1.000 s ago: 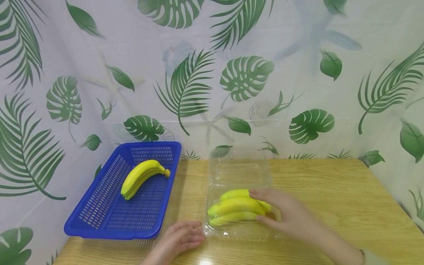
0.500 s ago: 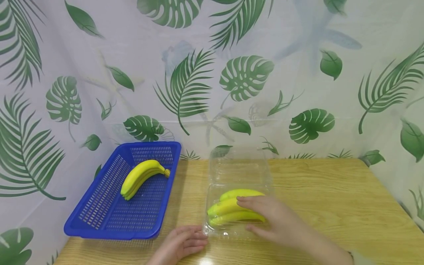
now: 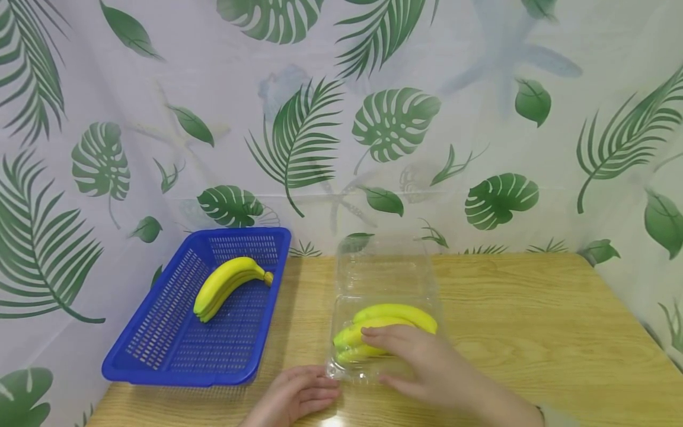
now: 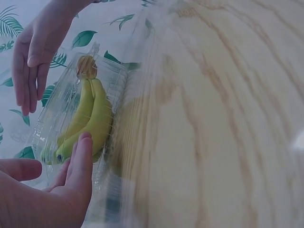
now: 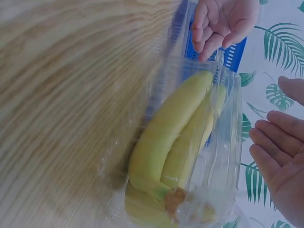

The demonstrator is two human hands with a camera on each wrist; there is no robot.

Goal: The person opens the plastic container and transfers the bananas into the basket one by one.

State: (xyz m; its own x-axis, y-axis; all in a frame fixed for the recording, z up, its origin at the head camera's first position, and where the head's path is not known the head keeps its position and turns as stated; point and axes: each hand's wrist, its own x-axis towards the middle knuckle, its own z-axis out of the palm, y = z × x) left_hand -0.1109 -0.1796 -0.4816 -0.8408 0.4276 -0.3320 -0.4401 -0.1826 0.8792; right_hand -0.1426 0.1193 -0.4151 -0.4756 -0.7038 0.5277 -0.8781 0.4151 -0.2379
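Note:
A clear plastic clamshell box point(image 3: 384, 277) lies with its lid raised at the back. In its base rests a bunch of yellow bananas point(image 3: 397, 311), partly covered in the head view by my right hand point(image 3: 427, 365). That hand hovers over the box with straight fingers, holding nothing; the right wrist view shows its palm point(image 5: 292, 175) apart from the bananas. My left hand point(image 3: 299, 392) lies at the box's front left corner with extended fingers. Whether its fingertips touch the plastic I cannot tell. The stem end point(image 4: 87, 67) shows in the left wrist view.
Left of the box stands a blue plastic basket point(image 3: 181, 379) with a second banana bunch point(image 3: 226, 286) inside. Both sit on a wood-grain table point(image 3: 533, 308). Behind hangs a white leaf-patterned cloth point(image 3: 469, 71).
My right hand has moved left across the bananas, from their stem end toward their middle. My left hand has shifted slightly right. The box, bananas and basket have stayed in place.

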